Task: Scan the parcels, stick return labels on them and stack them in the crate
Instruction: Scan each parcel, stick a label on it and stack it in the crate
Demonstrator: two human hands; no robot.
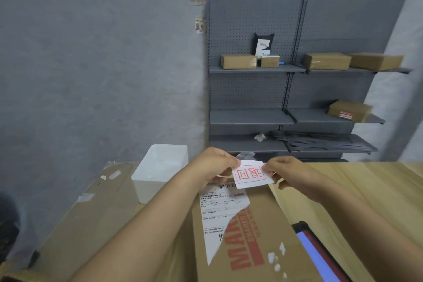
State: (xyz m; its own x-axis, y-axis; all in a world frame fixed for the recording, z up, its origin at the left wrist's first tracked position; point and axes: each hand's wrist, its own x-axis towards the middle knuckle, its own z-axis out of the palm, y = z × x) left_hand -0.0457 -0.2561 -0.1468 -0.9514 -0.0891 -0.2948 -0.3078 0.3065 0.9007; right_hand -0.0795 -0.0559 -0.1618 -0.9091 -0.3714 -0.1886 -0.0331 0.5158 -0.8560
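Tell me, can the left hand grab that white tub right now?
Probably not yet. The left hand and right hand both pinch the return label. The white tub sits close beside the left forearm with nothing between, so letting go would likely free it.

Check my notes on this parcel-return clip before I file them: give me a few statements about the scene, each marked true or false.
1. Both hands hold the return label. True: the left hand and right hand pinch its opposite edges.
2. The label is already stuck flat on the parcel. False: it is held above the parcel's far edge.
3. The white crate is full of parcels. False: none show inside.
4. The parcel's shipping label is torn. True.
5. The grey shelves hold brown boxes. True.
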